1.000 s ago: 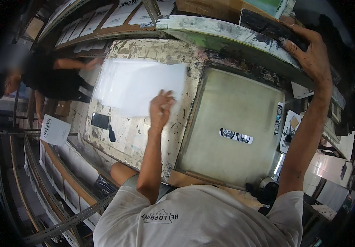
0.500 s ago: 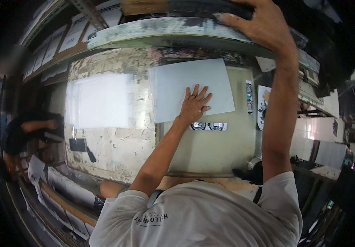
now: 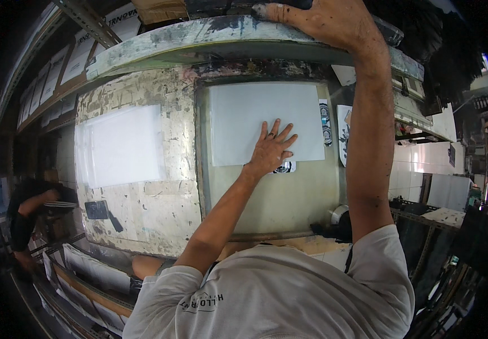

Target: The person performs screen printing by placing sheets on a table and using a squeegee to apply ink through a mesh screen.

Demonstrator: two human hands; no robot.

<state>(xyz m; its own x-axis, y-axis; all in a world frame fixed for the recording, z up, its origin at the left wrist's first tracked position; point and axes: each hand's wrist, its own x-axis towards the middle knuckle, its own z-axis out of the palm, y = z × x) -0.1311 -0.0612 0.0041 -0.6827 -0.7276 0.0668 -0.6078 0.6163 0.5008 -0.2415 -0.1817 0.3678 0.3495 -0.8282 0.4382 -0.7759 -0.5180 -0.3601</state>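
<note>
Free room lies over the near right of the greenish board and along the table between it and the left paper stack. The raised screen frame bars the far side, the right forearm the right.

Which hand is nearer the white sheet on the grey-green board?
Left: the left hand lies spread on the sheet. The right hand is beyond its far edge, at the paint-smeared frame.
</note>
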